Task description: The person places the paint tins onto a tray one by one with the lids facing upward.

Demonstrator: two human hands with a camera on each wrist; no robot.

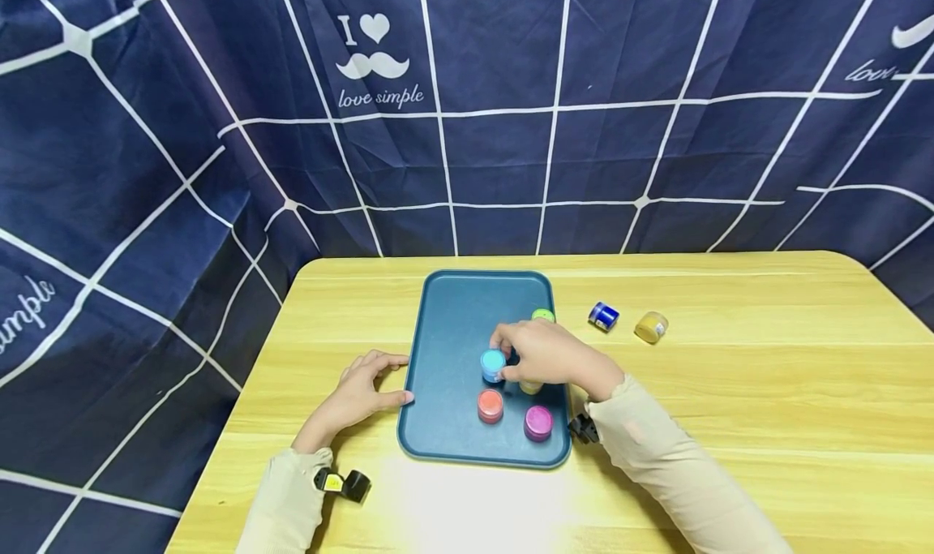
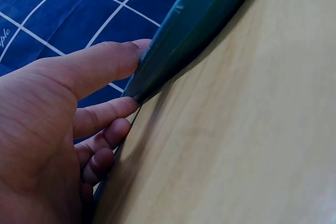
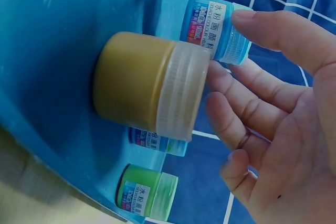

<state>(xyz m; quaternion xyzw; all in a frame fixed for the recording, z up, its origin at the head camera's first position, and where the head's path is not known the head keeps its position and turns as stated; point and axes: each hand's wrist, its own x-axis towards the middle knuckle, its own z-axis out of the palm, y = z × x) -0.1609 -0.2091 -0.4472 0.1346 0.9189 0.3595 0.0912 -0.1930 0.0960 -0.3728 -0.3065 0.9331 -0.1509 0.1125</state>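
Note:
My right hand (image 1: 543, 351) pinches a light blue paint jar (image 1: 492, 362) by its lid between thumb and fingers, over the dark teal tray (image 1: 456, 311). In the right wrist view, the jar's printed label shows below the pale lid, and a yellow paint jar (image 3: 134, 80) stands close in front of the fingers. A coral paint jar (image 1: 490, 406) and a magenta one (image 1: 538, 423) are nearer the tray's front. Beyond the hand is a green jar (image 1: 543, 315). At the tray's left edge, my left hand (image 1: 357, 396) touches the rim with its thumb and fingertips, fingers relaxed.
Right of the tray, a dark blue jar (image 1: 603, 316) and a second yellow jar (image 1: 652, 327) lie on their sides on the wooden table (image 1: 759, 375). Another blue jar (image 3: 149, 139) shows behind the near yellow one. A navy curtain (image 1: 503, 156) hangs behind.

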